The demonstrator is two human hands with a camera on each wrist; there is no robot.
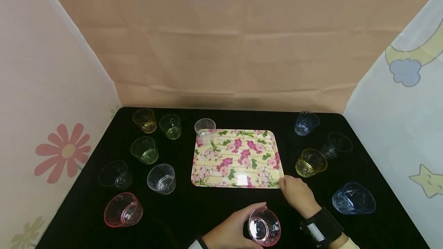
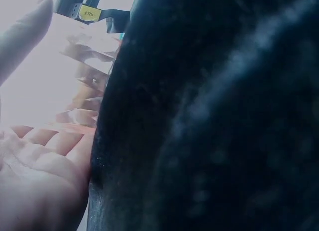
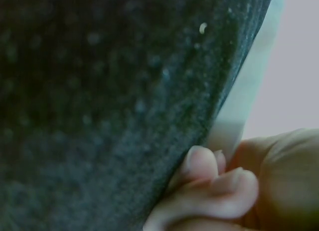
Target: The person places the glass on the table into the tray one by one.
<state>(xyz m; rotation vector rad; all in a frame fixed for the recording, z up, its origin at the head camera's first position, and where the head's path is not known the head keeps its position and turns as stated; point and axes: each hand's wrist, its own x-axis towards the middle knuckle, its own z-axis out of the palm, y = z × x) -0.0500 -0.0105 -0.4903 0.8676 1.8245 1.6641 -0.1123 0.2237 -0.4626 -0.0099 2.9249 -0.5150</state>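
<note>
My left hand (image 1: 238, 229) holds a pink-rimmed drinking glass (image 1: 264, 229) near the front of the black table, thumb and fingers curved round its sides. The left wrist view shows the clear glass (image 2: 82, 99) washed out by light between thumb and palm. At the front right corner of a floral serving tray (image 1: 238, 164), my right hand (image 1: 299, 195) grips the edge. Its curled fingers (image 3: 229, 186) appear low in the right wrist view, where the tray itself is hard to make out. A clear glass (image 1: 205, 131) stands upright on the tray's back left corner.
Left of the tray stand several glasses, among them a red-rimmed glass (image 1: 123, 210), a green glass (image 1: 145, 151) and an amber glass (image 1: 145, 121). On the right are a yellow glass (image 1: 310, 163), a blue glass (image 1: 353, 199) and others. Fabric walls enclose the black table (image 1: 194, 210).
</note>
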